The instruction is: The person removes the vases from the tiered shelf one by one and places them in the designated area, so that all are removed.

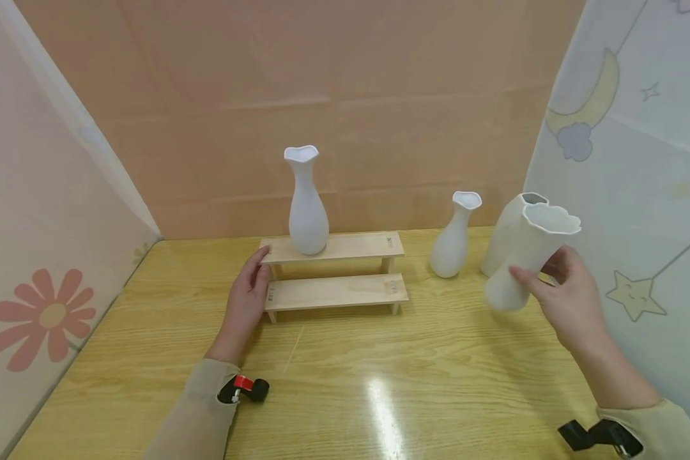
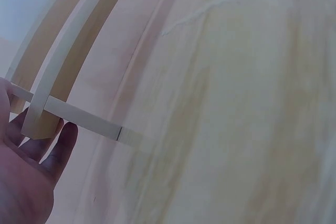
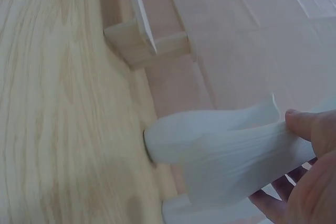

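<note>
At the left end of a two-step wooden stand point(image 1: 336, 292), my left hand point(image 1: 246, 297) grips the side, its fingers round the wood in the left wrist view. A tall white vase point(image 1: 308, 220) with a wavy rim stands upright on the upper step. My right hand point(image 1: 572, 303) holds a white vase point(image 1: 529, 252) with a scalloped rim, thumb on the near side and fingers behind. This vase leans to the right and looks raised off the table. Partly hidden behind it is another white vase point(image 1: 501, 233). A smaller narrow-necked vase point(image 1: 450, 250) stands between it and the stand.
The wooden table point(image 1: 345, 377) meets an orange-brown backdrop point(image 1: 236, 128) just behind the stand. A flower-printed panel point(image 1: 40, 211) borders the left side. On the right, close to the right hand, is a pale panel point(image 1: 655, 211) with a moon and stars.
</note>
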Demonstrator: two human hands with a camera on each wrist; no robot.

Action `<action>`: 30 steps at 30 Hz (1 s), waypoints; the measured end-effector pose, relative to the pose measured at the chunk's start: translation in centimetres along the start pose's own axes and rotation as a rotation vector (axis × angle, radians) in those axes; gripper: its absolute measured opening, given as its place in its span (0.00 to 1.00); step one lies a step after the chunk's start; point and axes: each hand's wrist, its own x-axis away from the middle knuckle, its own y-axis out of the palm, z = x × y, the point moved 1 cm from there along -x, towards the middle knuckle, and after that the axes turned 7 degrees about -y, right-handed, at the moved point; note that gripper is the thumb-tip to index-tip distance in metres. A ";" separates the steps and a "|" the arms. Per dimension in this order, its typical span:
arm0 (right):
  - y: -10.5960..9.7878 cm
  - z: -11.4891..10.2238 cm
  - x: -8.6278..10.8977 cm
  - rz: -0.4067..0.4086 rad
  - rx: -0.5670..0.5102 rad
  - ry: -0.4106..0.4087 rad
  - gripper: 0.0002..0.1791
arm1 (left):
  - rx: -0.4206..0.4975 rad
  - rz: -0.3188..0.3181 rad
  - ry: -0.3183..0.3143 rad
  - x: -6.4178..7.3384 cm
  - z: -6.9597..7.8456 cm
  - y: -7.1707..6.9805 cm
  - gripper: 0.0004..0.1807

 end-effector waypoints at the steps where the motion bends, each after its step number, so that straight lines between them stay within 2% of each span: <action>1: -0.1 0.4 0.0 0.007 0.006 0.012 0.31 | 0.002 -0.001 -0.001 0.0 0.1 0.0 0.27; 5: -0.4 1.8 -0.1 0.032 0.031 0.055 0.31 | 0.003 -0.001 -0.004 0.0 0.3 0.0 0.27; 11: -0.9 3.4 -0.2 0.027 0.074 0.133 0.44 | 0.004 0.000 -0.007 0.1 0.7 0.1 0.27; 17: -1.5 4.4 -0.3 0.009 0.077 0.200 0.49 | 0.010 -0.003 -0.002 0.1 0.7 0.1 0.28; 30: -1.8 5.6 -0.2 0.003 0.110 0.218 0.51 | -0.013 -0.005 -0.003 -0.1 0.1 0.1 0.27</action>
